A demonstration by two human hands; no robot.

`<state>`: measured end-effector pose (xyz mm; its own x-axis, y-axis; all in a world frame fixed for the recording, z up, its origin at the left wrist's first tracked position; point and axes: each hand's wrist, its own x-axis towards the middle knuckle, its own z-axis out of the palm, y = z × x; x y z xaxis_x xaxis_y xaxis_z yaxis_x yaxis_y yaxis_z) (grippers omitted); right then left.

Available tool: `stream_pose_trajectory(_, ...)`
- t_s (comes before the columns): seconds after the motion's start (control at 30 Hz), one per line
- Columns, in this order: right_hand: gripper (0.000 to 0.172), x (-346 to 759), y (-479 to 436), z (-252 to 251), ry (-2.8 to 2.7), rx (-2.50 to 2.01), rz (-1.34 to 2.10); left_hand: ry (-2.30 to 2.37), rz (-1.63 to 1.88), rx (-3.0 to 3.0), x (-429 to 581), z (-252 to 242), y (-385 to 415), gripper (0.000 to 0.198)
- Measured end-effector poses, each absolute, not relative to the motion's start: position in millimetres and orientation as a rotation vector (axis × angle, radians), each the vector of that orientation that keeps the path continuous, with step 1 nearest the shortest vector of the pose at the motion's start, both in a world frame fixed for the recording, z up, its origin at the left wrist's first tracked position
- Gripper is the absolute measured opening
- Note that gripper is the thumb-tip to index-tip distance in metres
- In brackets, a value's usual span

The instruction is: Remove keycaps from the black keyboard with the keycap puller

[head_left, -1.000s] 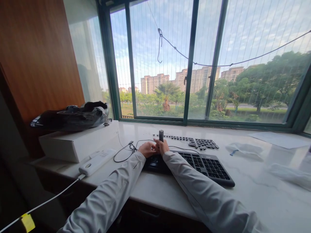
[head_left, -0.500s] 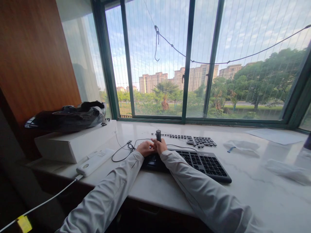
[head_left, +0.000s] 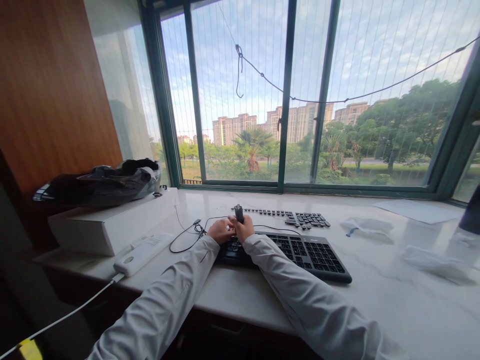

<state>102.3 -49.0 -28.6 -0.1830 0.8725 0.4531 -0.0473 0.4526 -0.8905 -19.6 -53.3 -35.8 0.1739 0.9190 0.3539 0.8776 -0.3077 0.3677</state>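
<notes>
Gripping small dark tool upright, right hand closed around it above left end of keyboard; left hand curled alongside, touching; loose keycaps behind keyboard.

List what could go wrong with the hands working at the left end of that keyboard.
The right hand grips a small dark tool upright over the keyboard, close beside the left hand; a slip might jab those fingers. Loose keycaps lie in rows behind it, and a sleeve might scatter them. The thin black cable by the left wrist might snag.
</notes>
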Motion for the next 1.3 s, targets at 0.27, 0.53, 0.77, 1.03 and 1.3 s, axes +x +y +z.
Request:
stream_pose_trajectory(0.27,0.023,155,-48,-13,-1.992,-0.98,0.139,1.826,1.153,2.29,-20,-30,-61,0.022)
stream_pose_trajectory(0.53,0.024,286,-58,-2,-2.385,-1.434,-0.347,1.72,1.184,2.27,-16,-25,-67,0.021)
stream_pose_trajectory(0.77,0.021,363,-44,-19,-1.954,-1.923,-0.272,1.733,1.133,2.259,-14,-21,-70,0.024)
stream_pose_trajectory(1.03,0.018,368,-38,-27,-1.972,-1.808,-0.218,1.853,1.226,2.246,-20,-25,-62,0.029)
stream_pose_trajectory(1.3,0.024,384,-30,-29,-1.996,-1.801,-0.206,2.039,1.15,2.293,-27,-29,-60,0.026)
